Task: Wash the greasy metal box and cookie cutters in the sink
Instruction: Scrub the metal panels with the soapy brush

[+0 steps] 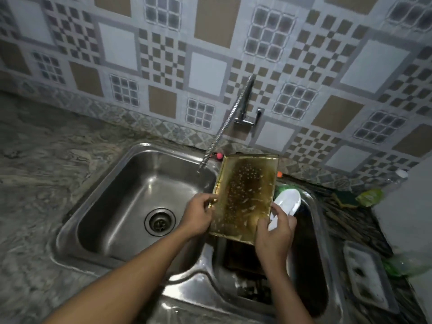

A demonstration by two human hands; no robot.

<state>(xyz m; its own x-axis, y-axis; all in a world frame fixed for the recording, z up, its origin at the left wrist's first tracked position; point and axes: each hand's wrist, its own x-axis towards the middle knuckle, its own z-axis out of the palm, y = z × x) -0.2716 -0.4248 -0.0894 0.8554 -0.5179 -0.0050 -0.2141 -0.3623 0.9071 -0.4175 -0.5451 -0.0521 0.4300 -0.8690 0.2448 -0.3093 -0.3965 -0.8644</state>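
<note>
Both hands hold the greasy metal box [245, 195] tilted, its spotted gold inside facing the camera, above the ridge between the two basins of a steel sink [98, 202]. The left hand [198, 213] grips the box's rim at nine o'clock, and the right hand [273, 237] curls round its corner at five o'clock.

The wash appears barely begun. Grease beads cover the metal, and no water shows at the flexible tap [222, 129], whose spout hangs at ten o'clock of the box, just beside its upper corner. The next move likely calls for swinging the box left under that spout, over the drain [160, 222], and freeing one hand for scrubbing.

The cookie cutters cannot be made out, though dark shapes lie in the right basin at six o'clock. A white dish [288, 202] leans at three o'clock. A mottled stone counter [35, 178] surrounds the sink, with a soap tray [367, 277] at four o'clock and patterned tiles [205, 73] behind.
</note>
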